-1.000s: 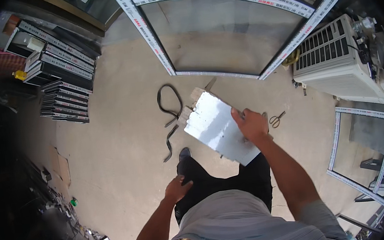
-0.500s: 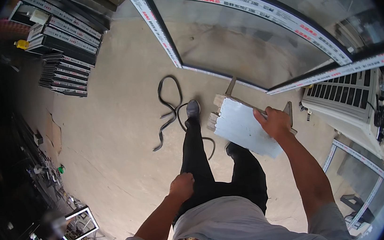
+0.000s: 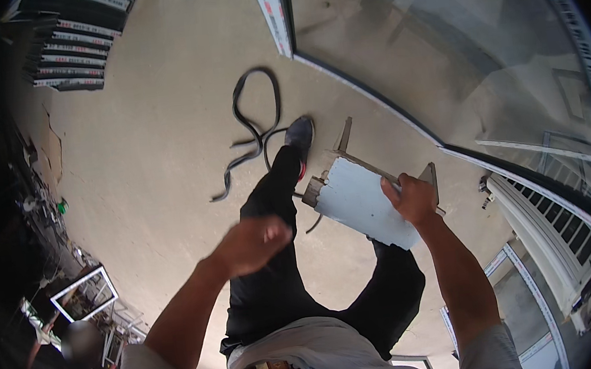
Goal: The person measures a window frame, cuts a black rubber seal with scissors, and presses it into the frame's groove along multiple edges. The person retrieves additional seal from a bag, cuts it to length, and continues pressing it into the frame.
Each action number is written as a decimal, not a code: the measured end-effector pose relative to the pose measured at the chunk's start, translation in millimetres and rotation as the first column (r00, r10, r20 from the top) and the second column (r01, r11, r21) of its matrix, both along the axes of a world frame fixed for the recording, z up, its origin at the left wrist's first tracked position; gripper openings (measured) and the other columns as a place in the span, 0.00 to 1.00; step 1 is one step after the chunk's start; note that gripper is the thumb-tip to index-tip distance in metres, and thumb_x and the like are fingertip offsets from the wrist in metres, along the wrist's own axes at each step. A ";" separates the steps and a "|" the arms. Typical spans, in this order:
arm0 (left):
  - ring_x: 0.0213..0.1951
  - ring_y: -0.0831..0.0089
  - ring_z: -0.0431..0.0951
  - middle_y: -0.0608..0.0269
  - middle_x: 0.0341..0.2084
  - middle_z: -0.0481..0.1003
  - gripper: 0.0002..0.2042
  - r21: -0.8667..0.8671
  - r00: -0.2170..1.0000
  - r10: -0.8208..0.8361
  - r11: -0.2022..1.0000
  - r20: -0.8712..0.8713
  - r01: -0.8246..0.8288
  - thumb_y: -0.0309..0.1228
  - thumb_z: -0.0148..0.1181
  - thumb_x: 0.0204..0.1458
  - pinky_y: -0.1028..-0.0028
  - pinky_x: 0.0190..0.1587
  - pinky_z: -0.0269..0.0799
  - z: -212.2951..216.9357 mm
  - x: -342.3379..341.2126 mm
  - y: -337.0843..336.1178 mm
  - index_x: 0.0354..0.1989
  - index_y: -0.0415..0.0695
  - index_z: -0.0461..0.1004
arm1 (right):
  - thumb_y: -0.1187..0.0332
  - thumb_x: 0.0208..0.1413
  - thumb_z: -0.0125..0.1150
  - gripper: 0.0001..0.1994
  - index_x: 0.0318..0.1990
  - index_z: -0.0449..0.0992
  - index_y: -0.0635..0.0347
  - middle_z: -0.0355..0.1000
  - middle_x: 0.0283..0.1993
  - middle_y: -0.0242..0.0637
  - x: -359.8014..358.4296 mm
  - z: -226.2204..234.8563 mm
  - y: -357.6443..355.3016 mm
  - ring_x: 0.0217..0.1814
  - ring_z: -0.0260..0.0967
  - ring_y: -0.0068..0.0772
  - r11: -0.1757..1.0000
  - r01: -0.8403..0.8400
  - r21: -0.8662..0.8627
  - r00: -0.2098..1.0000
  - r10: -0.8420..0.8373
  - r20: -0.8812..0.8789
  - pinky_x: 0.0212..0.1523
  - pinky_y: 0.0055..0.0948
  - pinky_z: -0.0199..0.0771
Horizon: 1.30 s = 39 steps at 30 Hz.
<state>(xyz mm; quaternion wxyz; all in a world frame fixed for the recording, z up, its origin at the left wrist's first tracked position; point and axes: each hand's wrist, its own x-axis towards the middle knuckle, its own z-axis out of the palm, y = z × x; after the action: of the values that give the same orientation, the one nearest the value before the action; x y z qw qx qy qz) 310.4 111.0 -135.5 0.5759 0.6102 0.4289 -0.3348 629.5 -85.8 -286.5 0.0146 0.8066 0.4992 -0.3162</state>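
My right hand (image 3: pixel 414 198) is wrapped round the far edge of a small wooden stool (image 3: pixel 363 199) with a pale blue, chipped top, thumb on the upper face. The stool hangs tilted in front of my right leg, its wooden legs sticking out beyond the board. My left hand (image 3: pixel 253 245) is over my left thigh, apart from the stool. Its fingers look loosely curled in, blurred by motion, with nothing seen in them. A black rubber-like strip (image 3: pixel 242 163) lies in loops on the floor by my left shoe (image 3: pixel 299 134).
A large framed glass panel (image 3: pixel 404 117) stands ahead to the right. Beside it is a white louvred unit (image 3: pixel 545 229), with another glazed frame (image 3: pixel 522 282) nearer me. Stacked wrapped profiles (image 3: pixel 73 53) lie far left. Clutter and a small white frame (image 3: pixel 83 294) line the left side.
My left hand has lifted and moved forward and slightly left. The stool and right hand have shifted slightly in view. The glass panel looks closer as my view has moved forward.
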 end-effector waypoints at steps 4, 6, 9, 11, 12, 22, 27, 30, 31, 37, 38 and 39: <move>0.34 0.72 0.77 0.62 0.30 0.78 0.10 0.203 0.810 0.513 0.793 0.285 -0.574 0.34 0.56 0.66 0.71 0.42 0.74 -117.8 21.3 35.2 0.43 0.39 0.77 | 0.41 0.61 0.62 0.29 0.22 0.77 0.59 0.76 0.21 0.47 -17.0 -85.5 -14.1 0.24 0.78 0.52 0.993 -0.108 0.055 0.993 0.111 -0.049 0.30 0.45 0.80; 0.34 0.77 0.76 0.65 0.30 0.78 0.09 0.206 0.710 0.633 0.685 0.309 -0.699 0.29 0.55 0.65 0.74 0.42 0.74 -169.0 12.5 53.3 0.43 0.36 0.78 | 0.42 0.60 0.63 0.28 0.22 0.77 0.59 0.75 0.20 0.47 -26.6 -119.3 -18.2 0.23 0.77 0.52 0.990 -0.138 0.040 0.986 0.141 -0.086 0.29 0.45 0.80; 0.32 0.76 0.78 0.64 0.30 0.79 0.11 0.348 0.637 0.750 0.558 0.176 -0.753 0.34 0.57 0.65 0.75 0.40 0.76 -259.2 -31.3 67.1 0.42 0.38 0.79 | 0.41 0.58 0.64 0.28 0.22 0.77 0.59 0.75 0.20 0.47 -36.8 -159.2 -32.7 0.23 0.77 0.52 0.991 -0.130 -0.033 0.982 0.125 -0.140 0.29 0.46 0.79; 0.31 0.74 0.79 0.63 0.29 0.79 0.11 0.361 0.584 0.812 0.537 0.026 -0.763 0.34 0.58 0.64 0.74 0.38 0.76 -339.3 -78.9 47.9 0.42 0.39 0.79 | 0.41 0.58 0.65 0.27 0.22 0.76 0.59 0.76 0.22 0.47 -38.2 -175.3 -42.7 0.25 0.77 0.52 0.989 -0.124 -0.078 0.979 0.109 -0.172 0.30 0.47 0.79; 0.31 0.75 0.80 0.62 0.30 0.80 0.11 0.324 0.599 0.800 0.577 -0.041 -0.750 0.36 0.59 0.62 0.74 0.37 0.77 -383.0 -111.3 30.3 0.42 0.39 0.79 | 0.42 0.58 0.65 0.27 0.23 0.76 0.59 0.76 0.23 0.47 -39.7 -180.8 -46.8 0.26 0.78 0.52 0.986 -0.127 -0.111 0.978 0.106 -0.182 0.31 0.47 0.79; 0.61 0.48 0.76 0.45 0.57 0.77 0.26 0.451 0.681 0.503 0.849 -0.532 -0.274 0.47 0.61 0.57 0.53 0.62 0.71 -545.3 -145.6 -85.4 0.59 0.43 0.71 | 0.48 0.51 0.71 0.22 0.22 0.74 0.57 0.73 0.21 0.43 -40.7 -248.0 -85.6 0.24 0.76 0.51 0.965 -0.249 -0.083 0.937 0.218 -0.273 0.27 0.47 0.76; 0.57 0.45 0.78 0.44 0.51 0.80 0.18 0.413 0.693 0.469 0.872 -0.548 -0.264 0.38 0.56 0.58 0.51 0.58 0.74 -558.8 -145.9 -66.6 0.55 0.45 0.73 | 0.48 0.48 0.73 0.22 0.21 0.74 0.58 0.72 0.21 0.43 -48.1 -267.4 -74.2 0.22 0.74 0.50 0.942 -0.332 -0.052 0.885 0.292 -0.363 0.25 0.45 0.73; 0.55 0.44 0.80 0.43 0.48 0.81 0.16 0.377 0.725 0.374 0.911 -0.579 -0.168 0.32 0.54 0.57 0.50 0.56 0.75 -555.2 -153.8 -63.4 0.53 0.46 0.74 | 0.47 0.47 0.74 0.23 0.21 0.75 0.57 0.72 0.21 0.43 -50.1 -274.0 -69.3 0.23 0.74 0.50 0.936 -0.344 -0.069 0.872 0.292 -0.393 0.25 0.44 0.72; 0.54 0.44 0.80 0.43 0.48 0.81 0.16 0.375 0.718 0.349 0.918 -0.602 -0.132 0.31 0.53 0.56 0.50 0.56 0.75 -552.1 -162.4 -68.6 0.53 0.47 0.74 | 0.47 0.47 0.74 0.23 0.21 0.75 0.57 0.72 0.21 0.43 -49.9 -274.9 -69.7 0.23 0.74 0.50 0.934 -0.352 -0.067 0.871 0.301 -0.388 0.25 0.45 0.72; 0.53 0.48 0.82 0.46 0.47 0.82 0.14 0.318 0.517 0.237 0.945 -0.823 0.073 0.29 0.52 0.59 0.53 0.55 0.76 -492.0 -264.8 -110.6 0.52 0.47 0.75 | 0.45 0.48 0.73 0.24 0.22 0.77 0.58 0.73 0.22 0.43 -56.8 -268.2 -81.8 0.24 0.74 0.51 0.949 -0.316 -0.022 0.860 0.276 -0.430 0.25 0.46 0.72; 0.53 0.50 0.82 0.47 0.48 0.82 0.14 0.308 0.447 0.229 0.945 -0.865 0.113 0.30 0.52 0.60 0.53 0.55 0.77 -486.7 -285.6 -113.5 0.53 0.46 0.75 | 0.44 0.50 0.72 0.25 0.22 0.77 0.58 0.73 0.21 0.43 -62.4 -273.2 -83.4 0.24 0.74 0.50 0.955 -0.293 -0.053 0.859 0.238 -0.453 0.25 0.46 0.72; 0.53 0.51 0.83 0.49 0.48 0.82 0.13 0.308 0.376 0.238 0.941 -0.896 0.139 0.31 0.54 0.60 0.54 0.55 0.77 -471.6 -296.0 -109.0 0.53 0.46 0.75 | 0.43 0.51 0.71 0.25 0.22 0.77 0.58 0.73 0.21 0.43 -68.8 -273.8 -87.2 0.24 0.75 0.50 0.948 -0.310 -0.076 0.855 0.242 -0.460 0.26 0.46 0.72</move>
<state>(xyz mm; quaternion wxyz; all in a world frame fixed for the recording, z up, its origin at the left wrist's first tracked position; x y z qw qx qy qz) 14.4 2.1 -607.1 0.1358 0.3929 0.7446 -0.5223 560.6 -173.0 -560.3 0.0051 0.6295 0.5750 -0.5226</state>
